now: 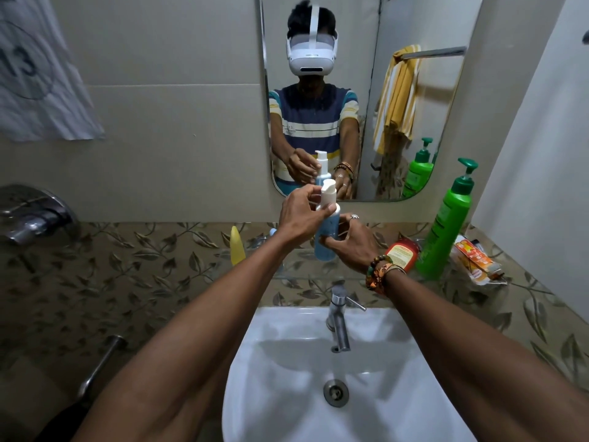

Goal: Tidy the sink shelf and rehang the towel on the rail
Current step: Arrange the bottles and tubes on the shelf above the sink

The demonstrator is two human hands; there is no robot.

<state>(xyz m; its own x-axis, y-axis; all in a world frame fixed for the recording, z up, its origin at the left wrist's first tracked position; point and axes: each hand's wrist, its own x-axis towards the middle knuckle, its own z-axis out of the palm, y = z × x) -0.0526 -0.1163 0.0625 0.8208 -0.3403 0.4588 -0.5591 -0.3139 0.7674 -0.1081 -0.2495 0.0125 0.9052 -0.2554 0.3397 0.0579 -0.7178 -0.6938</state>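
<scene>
A light blue pump bottle (325, 231) with a white pump head is held upright above the glass shelf (306, 269), in front of the mirror. My right hand (350, 244) grips its lower body from the right. My left hand (301, 215) pinches the white neck below the pump. On the shelf stand a yellow tube (237, 247), an orange-red tube (402, 253) lying down, a tall green pump bottle (446, 228) and a crumpled orange packet (478, 263). A yellow striped towel (398, 97) hangs on a rail, seen in the mirror.
The white basin (344, 378) with its steel tap (339, 317) sits directly below the shelf. A wall mixer valve (35, 215) is at the left, a white cloth (35, 74) hangs top left, and a steel pipe (102, 362) runs low left.
</scene>
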